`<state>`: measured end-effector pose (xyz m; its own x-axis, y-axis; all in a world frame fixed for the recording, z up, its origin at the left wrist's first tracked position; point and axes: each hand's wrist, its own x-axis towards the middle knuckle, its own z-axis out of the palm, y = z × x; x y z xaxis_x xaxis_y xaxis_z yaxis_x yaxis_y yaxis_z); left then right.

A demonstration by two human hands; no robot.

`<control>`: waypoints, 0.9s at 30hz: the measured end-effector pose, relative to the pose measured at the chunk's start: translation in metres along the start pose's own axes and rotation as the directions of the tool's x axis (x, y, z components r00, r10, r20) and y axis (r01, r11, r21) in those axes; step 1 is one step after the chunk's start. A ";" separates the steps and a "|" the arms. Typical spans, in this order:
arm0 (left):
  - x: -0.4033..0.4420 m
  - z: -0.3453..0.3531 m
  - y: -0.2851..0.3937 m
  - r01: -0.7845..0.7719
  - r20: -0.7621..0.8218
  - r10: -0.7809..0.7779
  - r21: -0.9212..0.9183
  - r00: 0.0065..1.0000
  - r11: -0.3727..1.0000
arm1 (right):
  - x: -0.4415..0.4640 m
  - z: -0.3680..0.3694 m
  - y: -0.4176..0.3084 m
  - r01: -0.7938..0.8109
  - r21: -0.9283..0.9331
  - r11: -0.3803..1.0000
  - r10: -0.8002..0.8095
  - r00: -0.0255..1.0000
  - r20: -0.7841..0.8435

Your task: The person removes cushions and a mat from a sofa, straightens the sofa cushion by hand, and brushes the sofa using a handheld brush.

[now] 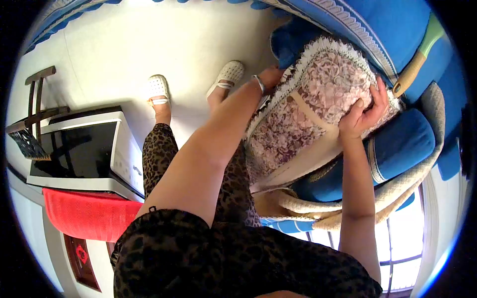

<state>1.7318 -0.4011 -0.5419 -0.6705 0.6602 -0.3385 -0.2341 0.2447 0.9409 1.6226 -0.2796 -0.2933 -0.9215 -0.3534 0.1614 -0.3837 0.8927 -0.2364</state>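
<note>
A floral fabric cushion (330, 89) with white ruffled lace and a beige strap across it lies on the blue seat, to the right of the legs. My left hand (271, 78), with a bracelet at the wrist, is closed at the lace edge on the cushion's left side; its fingertips are hidden there. My right hand (365, 111) rests on the cushion's right part, thumb and fingers apart against the fabric.
A green brush with a wooden handle (411, 74) lies on blue fabric at upper right. A blue bolster (402, 144) sits below the cushion. At left are a black-and-white cabinet (79, 154), a dark wooden stand (35, 119) and a red cloth (89, 213).
</note>
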 end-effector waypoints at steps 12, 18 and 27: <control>-0.022 0.052 0.006 0.037 -0.022 -0.058 -0.537 0.998 0.843 | 0.005 0.000 -0.011 -0.011 -0.009 1.000 0.010 0.999 -0.032; -0.032 0.076 0.027 -0.058 -0.102 -0.023 -0.721 0.995 0.690 | 0.006 0.009 -0.093 0.139 0.058 0.989 -0.150 0.888 0.434; -0.036 0.049 0.067 0.211 -0.143 -0.457 -0.741 0.878 0.638 | -0.018 0.022 -0.116 0.436 -0.131 0.890 0.071 0.152 0.986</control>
<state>1.7749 -0.3731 -0.4668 -0.5827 0.3661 -0.7256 -0.8122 -0.2308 0.5358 1.6828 -0.3832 -0.2900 -0.2264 -0.2664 -0.9369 -0.7359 0.6770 -0.0147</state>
